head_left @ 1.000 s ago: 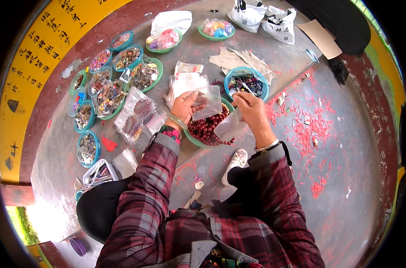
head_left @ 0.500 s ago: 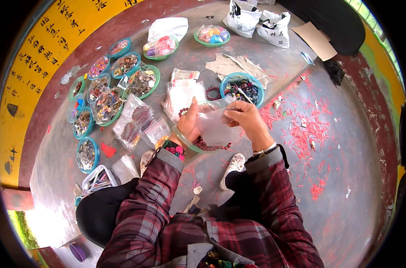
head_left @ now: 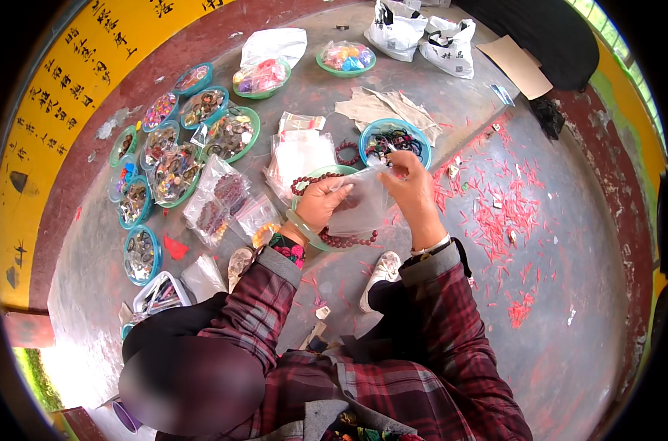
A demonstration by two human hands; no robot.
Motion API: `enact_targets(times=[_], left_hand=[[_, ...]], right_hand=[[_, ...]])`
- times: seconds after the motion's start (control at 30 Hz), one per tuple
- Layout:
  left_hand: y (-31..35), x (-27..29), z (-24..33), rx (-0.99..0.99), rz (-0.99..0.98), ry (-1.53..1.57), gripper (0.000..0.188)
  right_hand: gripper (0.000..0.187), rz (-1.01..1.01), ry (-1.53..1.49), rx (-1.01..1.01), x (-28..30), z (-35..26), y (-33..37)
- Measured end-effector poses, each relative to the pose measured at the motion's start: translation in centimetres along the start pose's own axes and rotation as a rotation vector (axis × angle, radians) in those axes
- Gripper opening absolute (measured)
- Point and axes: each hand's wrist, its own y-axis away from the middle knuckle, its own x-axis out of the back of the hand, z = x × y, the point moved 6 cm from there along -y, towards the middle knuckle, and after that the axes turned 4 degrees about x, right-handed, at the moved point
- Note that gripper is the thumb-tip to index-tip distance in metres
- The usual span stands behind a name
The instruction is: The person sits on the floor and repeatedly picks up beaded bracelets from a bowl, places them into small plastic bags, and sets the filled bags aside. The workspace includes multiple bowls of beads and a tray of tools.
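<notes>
Clear bag in two-handed grasp. Compared with half a second earlier, the right hand (head_left: 411, 192) has risen to the upper right corner of the clear bag (head_left: 361, 209), pinching it; the left hand (head_left: 320, 202) has tipped inward, its thumb pressing the bag's left side. The bag hangs over the green bowl (head_left: 335, 170) of red beads (head_left: 352, 241), near the platform's (head_left: 462, 110) edge. The blue bowl (head_left: 426, 151) stands just beyond the right hand; to its right, room extends over floor (head_left: 525, 367) strewn with red scraps (head_left: 495, 198).

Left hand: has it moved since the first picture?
Yes, the left hand has moved toward the wearer's body and slightly rightward, judged against the blue basin.
</notes>
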Motion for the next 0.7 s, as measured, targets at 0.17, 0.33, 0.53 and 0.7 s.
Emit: enact_targets(times=[0.17, 0.33, 0.53, 0.7], left_hand=[[0.1, 0.2, -1.2, -0.134, 0.057, -0.427, 0.025], [0.2, -0.9, -1.7, -0.163, 0.049, -0.55, 0.023], [0.2, -0.4, -2.3, -0.106, 0.059, -0.548, 0.022], [0.5, 0.7, -4.3, 0.095, -0.002, -0.464, 0.02]], right_hand=[[0.044, -0.199, 0.107, 0.299, -1.5, -4.2, 1.2], [0.029, -0.401, 0.208, 0.275, -4.0, -2.2, 2.3], [0.013, -0.296, 0.258, 0.252, -2.8, -2.1, 2.1], [0.013, -0.109, 0.221, 0.261, -0.5, -2.8, 1.2]])
